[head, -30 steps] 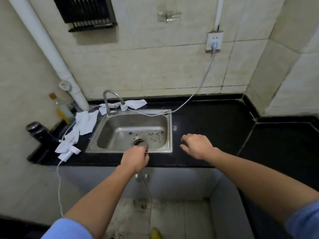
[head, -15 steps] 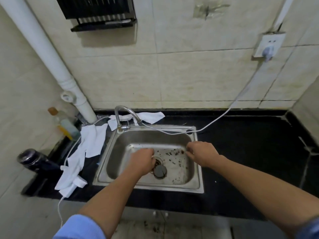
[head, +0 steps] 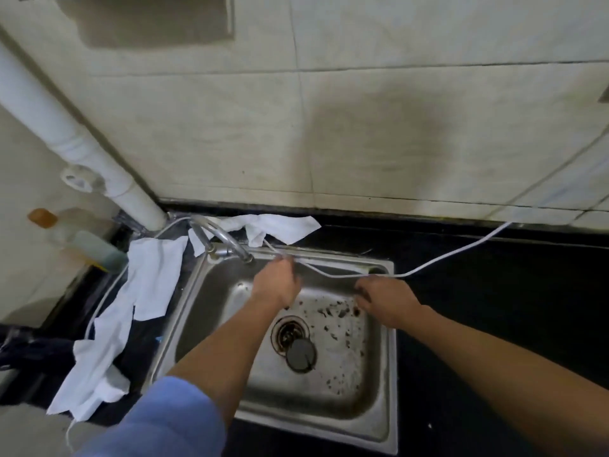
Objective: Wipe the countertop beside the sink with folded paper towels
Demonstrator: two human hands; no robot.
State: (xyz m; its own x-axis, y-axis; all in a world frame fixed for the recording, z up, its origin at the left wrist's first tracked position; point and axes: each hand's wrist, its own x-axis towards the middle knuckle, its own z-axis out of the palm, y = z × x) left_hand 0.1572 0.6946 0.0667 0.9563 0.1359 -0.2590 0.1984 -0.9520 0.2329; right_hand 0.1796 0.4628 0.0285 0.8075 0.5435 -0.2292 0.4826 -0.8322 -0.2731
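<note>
Crumpled white paper towels lie on the black countertop left of the steel sink. More paper towel lies behind the faucet. A white cable sags across the sink's back rim. My left hand is over the sink's back edge just right of the faucet spout, fingers curled round the cable. My right hand hovers at the sink's back right corner, fingers curled right under the cable; whether it holds the cable is unclear.
A loose drain plug lies beside the open drain, with dark debris on the sink floor. A white pipe runs down the wall at left, beside a bottle with an orange cap. A dark object sits at the counter's left end.
The view has closed in on the sink. My left hand moved from the drain up to the cable by the faucet. My right hand rose slightly to the cable at the back rim.
</note>
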